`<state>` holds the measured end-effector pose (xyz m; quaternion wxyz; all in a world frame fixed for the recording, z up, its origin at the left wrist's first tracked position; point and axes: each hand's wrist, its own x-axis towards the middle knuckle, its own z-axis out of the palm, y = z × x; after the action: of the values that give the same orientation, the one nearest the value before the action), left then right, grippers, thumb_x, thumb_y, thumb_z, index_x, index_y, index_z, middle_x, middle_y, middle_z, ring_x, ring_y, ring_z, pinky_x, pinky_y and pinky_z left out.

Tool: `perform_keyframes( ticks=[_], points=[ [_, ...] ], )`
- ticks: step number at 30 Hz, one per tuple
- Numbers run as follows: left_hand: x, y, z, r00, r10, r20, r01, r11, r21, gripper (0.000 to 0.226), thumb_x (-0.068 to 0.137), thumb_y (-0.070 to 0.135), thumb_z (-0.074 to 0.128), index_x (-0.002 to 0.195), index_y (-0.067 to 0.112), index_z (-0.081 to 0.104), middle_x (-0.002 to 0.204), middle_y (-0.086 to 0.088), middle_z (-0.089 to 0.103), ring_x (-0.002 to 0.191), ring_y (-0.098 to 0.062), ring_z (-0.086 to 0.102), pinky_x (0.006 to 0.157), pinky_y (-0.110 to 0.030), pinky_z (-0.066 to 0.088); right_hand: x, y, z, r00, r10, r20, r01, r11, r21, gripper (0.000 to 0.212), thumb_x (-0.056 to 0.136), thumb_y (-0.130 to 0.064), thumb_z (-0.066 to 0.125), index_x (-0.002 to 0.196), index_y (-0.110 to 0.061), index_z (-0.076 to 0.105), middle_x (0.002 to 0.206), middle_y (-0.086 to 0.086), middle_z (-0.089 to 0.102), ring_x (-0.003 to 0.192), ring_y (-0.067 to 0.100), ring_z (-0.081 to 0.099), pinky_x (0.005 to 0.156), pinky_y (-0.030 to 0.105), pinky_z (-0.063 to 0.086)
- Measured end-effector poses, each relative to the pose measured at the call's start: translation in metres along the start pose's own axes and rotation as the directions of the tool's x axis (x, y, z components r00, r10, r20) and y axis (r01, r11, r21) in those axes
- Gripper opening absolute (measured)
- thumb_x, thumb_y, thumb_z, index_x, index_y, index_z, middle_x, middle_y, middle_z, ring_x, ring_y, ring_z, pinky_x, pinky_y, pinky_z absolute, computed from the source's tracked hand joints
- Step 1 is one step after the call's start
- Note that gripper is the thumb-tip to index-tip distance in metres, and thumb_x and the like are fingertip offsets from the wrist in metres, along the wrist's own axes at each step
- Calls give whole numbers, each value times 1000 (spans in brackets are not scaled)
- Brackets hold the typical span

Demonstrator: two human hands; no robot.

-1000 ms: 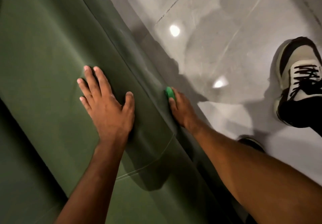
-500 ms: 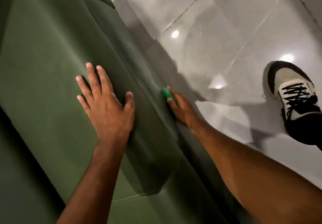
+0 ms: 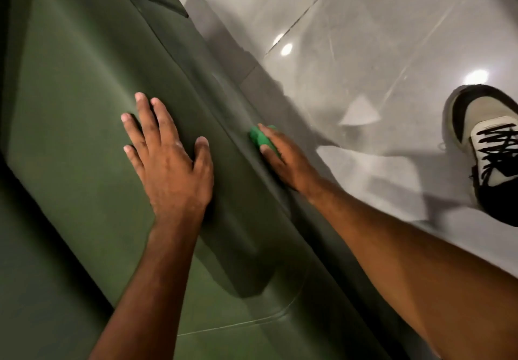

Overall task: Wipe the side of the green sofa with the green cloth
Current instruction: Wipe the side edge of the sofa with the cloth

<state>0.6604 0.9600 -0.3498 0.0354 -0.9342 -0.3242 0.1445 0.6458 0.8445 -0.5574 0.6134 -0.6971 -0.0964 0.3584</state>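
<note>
Home living rm: green sofa (image 3: 84, 107), glossy tile floor (image 3: 378, 23).

Bare forearms; beige-black laced sneaker (image 3: 487, 146)

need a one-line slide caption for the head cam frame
Left hand braces flat on the green sofa top while the right hand presses a green cloth against its side.
</note>
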Motion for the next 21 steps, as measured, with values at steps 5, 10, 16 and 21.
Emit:
perform_keyframes(
  ticks=[5,10,16,21],
  points=[
    [19,-3,-8,1000,-4,13,4,1000,-27,79,97,31,52,161,17,7,169,1,-7,155,-27,-10,124,-55,3,-49,19,-4,971,233,-60,-231,973,26,49,95,-33,47,142,-17,45,146,11,48,137,26,43,118,34,27],
    [41,-9,-13,1000,-13,12,13,998,-67,78,98,31,54,161,18,10,169,-1,-5,155,-29,-8,122,-58,4,-38,-35,1,998,-35,-44,34,999,-23,43,96,-32,50,138,-22,49,142,3,53,134,15,42,117,26,25],
    [63,-18,-17,1000,22,8,-21,998,-64,79,94,39,49,160,17,12,169,-3,-3,155,-32,-7,120,-58,3,53,-15,1,994,92,53,-96,993,75,45,97,-25,52,140,-12,46,143,13,51,134,26,46,111,21,26],
    [68,-14,-14,999,7,-41,-10,997,-71,78,90,37,51,159,17,21,169,-7,4,154,-35,-2,120,-59,6,-12,2,-3,943,330,33,-332,942,55,47,97,-24,52,143,-21,43,149,8,44,140,24,38,118,30,24]
  ],
)
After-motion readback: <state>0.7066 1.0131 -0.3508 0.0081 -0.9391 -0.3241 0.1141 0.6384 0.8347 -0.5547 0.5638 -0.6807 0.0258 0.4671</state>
